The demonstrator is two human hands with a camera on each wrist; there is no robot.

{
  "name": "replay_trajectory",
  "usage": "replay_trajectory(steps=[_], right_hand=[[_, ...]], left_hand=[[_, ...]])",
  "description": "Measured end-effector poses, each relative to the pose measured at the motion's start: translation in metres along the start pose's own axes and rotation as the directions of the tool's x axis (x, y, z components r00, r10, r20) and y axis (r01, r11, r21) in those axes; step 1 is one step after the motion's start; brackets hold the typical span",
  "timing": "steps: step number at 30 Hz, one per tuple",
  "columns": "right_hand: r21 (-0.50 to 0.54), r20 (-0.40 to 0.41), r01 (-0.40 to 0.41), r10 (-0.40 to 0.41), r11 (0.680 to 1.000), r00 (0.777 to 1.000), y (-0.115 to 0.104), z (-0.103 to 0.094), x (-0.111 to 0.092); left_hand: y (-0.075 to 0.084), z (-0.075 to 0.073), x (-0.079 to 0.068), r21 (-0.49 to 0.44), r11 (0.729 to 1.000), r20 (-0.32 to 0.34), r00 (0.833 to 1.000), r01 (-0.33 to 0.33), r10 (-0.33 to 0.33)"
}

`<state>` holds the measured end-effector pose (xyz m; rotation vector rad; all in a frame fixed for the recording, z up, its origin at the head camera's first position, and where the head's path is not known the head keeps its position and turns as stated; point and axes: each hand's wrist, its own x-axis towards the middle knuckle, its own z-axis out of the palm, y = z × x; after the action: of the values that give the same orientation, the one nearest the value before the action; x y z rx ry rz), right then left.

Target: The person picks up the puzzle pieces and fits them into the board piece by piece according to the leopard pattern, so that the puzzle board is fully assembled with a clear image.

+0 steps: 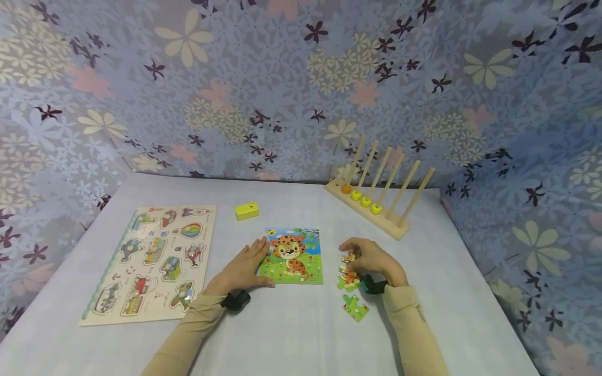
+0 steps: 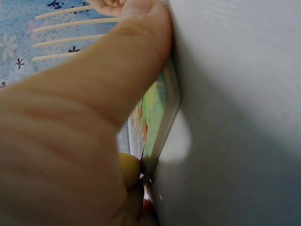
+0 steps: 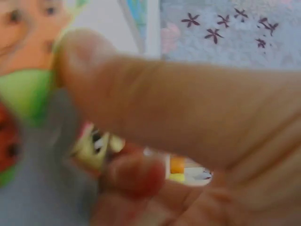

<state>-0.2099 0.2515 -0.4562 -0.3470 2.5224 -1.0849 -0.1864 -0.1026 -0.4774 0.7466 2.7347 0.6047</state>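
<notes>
A square jigsaw puzzle with a spotted leopard cub on green grass lies at the middle of the table. My left hand rests at its left edge, fingers stretched along the side and thumb by the lower corner. In the left wrist view the thumb crosses in front of the puzzle's edge. Right of the puzzle, my right hand bends over loose jigsaw pieces and pinches one between thumb and fingers. The right thumb partly covers spotted orange pieces.
A green corner piece lies nearer the front. At the left is a wooden board of vehicle pictures. A yellow block sits behind the puzzle. At the back right stands a wooden peg rack with orange and yellow beads.
</notes>
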Motion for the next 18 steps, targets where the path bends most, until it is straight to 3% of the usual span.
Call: replay_trajectory(steps=[3, 9, 18], right_hand=[[0.049, 0.001, -0.011, 0.011, 0.999, 1.0, -0.003, -0.005, 0.002], [0.191, 0.036, 0.066, -0.074, 0.979, 0.997, -0.008, -0.009, 0.004], [0.288, -0.162, 0.059, -0.012, 0.956, 0.987, -0.018, 0.006, 0.021]], left_hand=[[0.001, -0.001, -0.001, -0.003, 1.0, 0.003, 1.0, 0.0, 0.0], [-0.002, 0.002, -0.001, 0.004, 1.0, 0.001, 1.0, -0.009, 0.009], [-0.003, 0.001, 0.001, 0.011, 1.0, 0.003, 1.0, -0.015, 0.015]])
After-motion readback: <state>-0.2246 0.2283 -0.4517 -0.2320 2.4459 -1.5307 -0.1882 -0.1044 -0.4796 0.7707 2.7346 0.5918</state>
